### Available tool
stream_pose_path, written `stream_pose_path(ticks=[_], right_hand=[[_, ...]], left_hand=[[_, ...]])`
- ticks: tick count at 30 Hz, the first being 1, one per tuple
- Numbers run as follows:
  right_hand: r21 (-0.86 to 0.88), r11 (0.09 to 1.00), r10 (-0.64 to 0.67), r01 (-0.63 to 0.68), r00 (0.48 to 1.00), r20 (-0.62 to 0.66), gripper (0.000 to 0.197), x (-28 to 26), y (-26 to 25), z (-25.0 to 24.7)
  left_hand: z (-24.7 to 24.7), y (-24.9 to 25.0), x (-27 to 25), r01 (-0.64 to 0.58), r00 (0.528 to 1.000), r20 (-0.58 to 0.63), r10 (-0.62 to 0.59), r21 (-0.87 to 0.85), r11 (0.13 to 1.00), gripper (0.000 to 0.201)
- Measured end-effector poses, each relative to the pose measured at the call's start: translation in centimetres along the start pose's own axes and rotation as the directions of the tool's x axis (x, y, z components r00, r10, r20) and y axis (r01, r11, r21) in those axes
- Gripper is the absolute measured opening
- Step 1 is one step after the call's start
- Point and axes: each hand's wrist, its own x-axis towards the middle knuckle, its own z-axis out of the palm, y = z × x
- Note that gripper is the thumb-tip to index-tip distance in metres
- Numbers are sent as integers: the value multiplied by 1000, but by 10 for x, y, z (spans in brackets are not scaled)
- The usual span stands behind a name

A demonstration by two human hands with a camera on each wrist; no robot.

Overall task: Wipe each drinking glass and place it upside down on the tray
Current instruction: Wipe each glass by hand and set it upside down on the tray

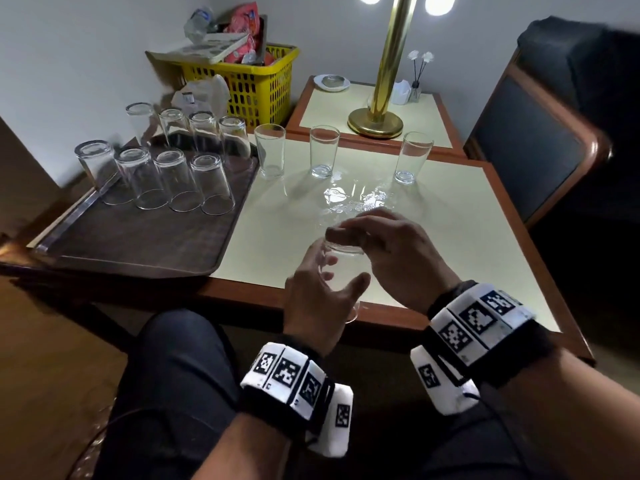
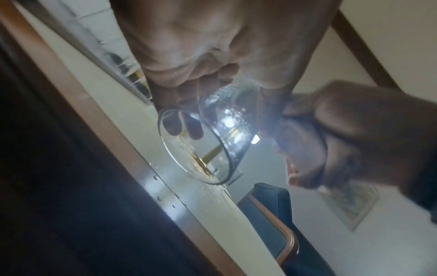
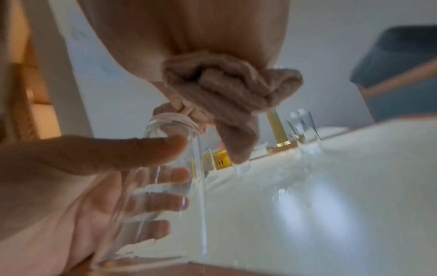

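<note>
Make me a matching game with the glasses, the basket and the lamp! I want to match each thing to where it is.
Things:
1. glass being wiped
2. upside-down glasses
3. yellow basket
4. brass lamp

Places:
A. on the small side table
B. on the brown tray
C. in the left hand
D. in the corner behind the tray

Pairs: 1-C, 2-B, 3-D, 4-A

Clear glass (image 1: 341,268) held base-up; eight inverted on tray (image 1: 138,237); cloth (image 3: 227,87), prob. beige.

cloth (image 3: 227,89): blurred, mostly hidden in head view | basket (image 1: 256,81) contents: perhaps packets, unclear
</note>
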Motion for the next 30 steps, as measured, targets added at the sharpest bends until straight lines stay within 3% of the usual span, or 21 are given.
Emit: stream_pose_path(ticks=[3,7,11,14,16,20,24,28,30], right_hand=[[-11,988,-150,152,983,105,24,0,-1,-10],[-124,982,-132,145,986,106,24,6,3,-12],[-33,972,-224,231,965,134,22,-4,-4,-12],[-156,973,-154,171,981,115,23,4,5,-19],[-219,954,-181,203,976,117,24,4,-5,-13],[-73,960,-255,271,951,177,23,1,-11,-17],[-218,944,-232,248,968,97,18,12,-10,-18],[-85,947,-300,309,948,103,20,2,-19,-11],[-133,956,-255,261,965,61,19,7,-11,-15]], left_hand=[[-3,-6,-4,-62,994,-82,67,59,996,72],[7,-2,-12,-70,997,-31,72,67,995,84],[5,-10,-12,-53,996,-77,55,19,998,78],[7,-8,-17,-41,996,-75,40,-17,999,85],[11,-5,-16,-59,995,-75,58,-10,998,85],[3,-12,-10,-50,989,-140,52,22,999,81],[8,-1,-13,-70,989,-126,73,31,997,86],[1,-4,-6,-91,982,-162,95,32,995,81],[-1,-4,-7,-77,984,-156,81,31,997,85]])
